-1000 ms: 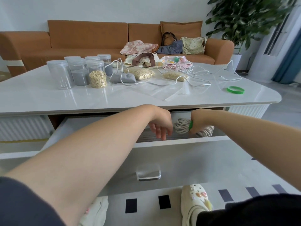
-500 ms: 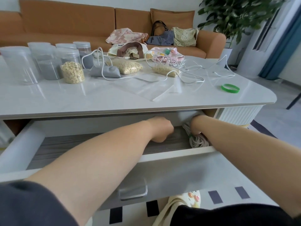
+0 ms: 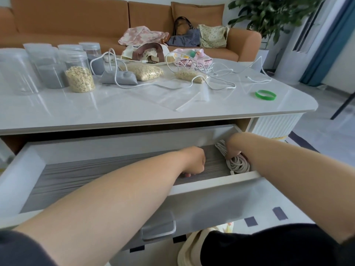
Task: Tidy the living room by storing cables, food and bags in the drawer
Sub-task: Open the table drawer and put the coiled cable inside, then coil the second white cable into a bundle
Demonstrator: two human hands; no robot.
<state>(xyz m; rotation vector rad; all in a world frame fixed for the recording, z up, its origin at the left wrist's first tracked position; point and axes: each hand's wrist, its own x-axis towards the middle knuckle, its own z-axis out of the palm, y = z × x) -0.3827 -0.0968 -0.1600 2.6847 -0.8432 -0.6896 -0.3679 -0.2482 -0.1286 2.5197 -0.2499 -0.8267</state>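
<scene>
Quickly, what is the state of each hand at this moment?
Left hand: closed, fingers curled, nothing visible in it.
Right hand: closed on the coiled white cable inside the drawer.

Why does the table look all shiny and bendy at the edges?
Head view: bright light bounces off the glossy table, leaving pale glare patches; the wide-angle lens bends its front edge and the drawer rim; the plant looks smeary, but the coiled cable the right hand grips is fairly sharp.
</scene>
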